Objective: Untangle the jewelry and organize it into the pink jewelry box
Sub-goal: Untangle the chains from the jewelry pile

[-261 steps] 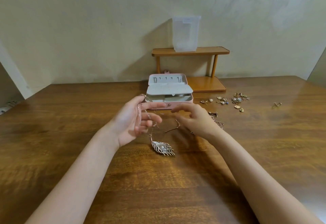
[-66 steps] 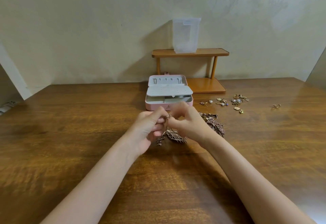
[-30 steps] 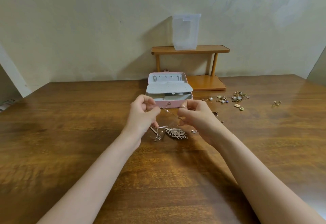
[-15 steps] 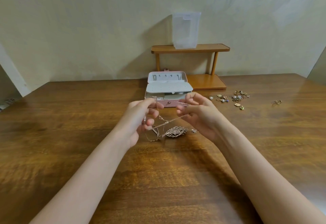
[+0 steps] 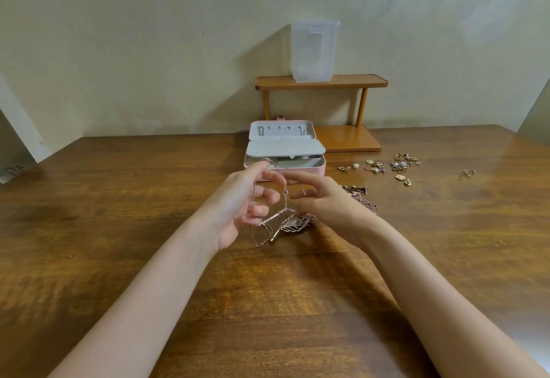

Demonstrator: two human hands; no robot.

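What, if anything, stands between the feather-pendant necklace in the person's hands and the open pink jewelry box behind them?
Nothing visible. The necklace hangs from the left hand and right hand, directly in front of the pink jewelry box, lid open.

1. The jewelry box (image 5: 309, 171) shows a pale pink shell, with a light grey interior and a grey insert panel dotted with small holes.
2. The necklace chain (image 5: 269, 219) glints rose-gold, as does its openwork feather pendant (image 5: 296, 222), which carries a pale centre stone.
3. Loose earrings (image 5: 387, 166) scatter gold tones, white pearls and a hint of blue.
4. The table (image 5: 119, 187) is glossy dark brown with streaked wood grain.
5. The shelf (image 5: 354, 81) is honey-brown wood.
6. The container (image 5: 314, 50) is frosted translucent white.
7. The wall (image 5: 148, 35) is cream, faintly swirled.
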